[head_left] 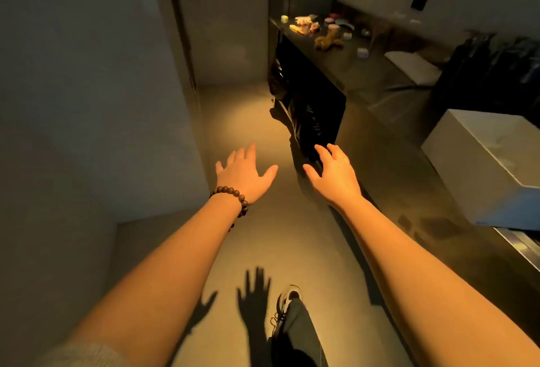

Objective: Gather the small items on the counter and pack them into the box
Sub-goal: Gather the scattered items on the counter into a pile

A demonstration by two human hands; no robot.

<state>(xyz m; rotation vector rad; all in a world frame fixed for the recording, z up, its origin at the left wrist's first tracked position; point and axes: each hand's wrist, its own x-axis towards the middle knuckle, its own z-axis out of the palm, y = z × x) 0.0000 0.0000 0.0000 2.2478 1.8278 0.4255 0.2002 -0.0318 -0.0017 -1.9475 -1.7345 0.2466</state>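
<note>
Several small items lie at the far end of a dark counter (377, 80): a brown plush toy (328, 40), a yellow piece (296, 29), a pale green cube (284, 18), a small white cube (362, 53) and some round lids (333, 27). A large white box (485, 162) stands on the counter at the right, near me. My left hand (244, 172), with a bead bracelet on its wrist, and my right hand (333, 172) are stretched out in front of me over the floor, fingers spread and holding nothing. Both are far from the items.
A narrow floor passage (248, 109) runs between a grey wall on the left and the counter on the right. A black bag (309, 115) hangs from the counter's front. A flat white pad (415, 67) and a dark bundle (496, 74) lie on the counter. My shoe (287, 299) shows below.
</note>
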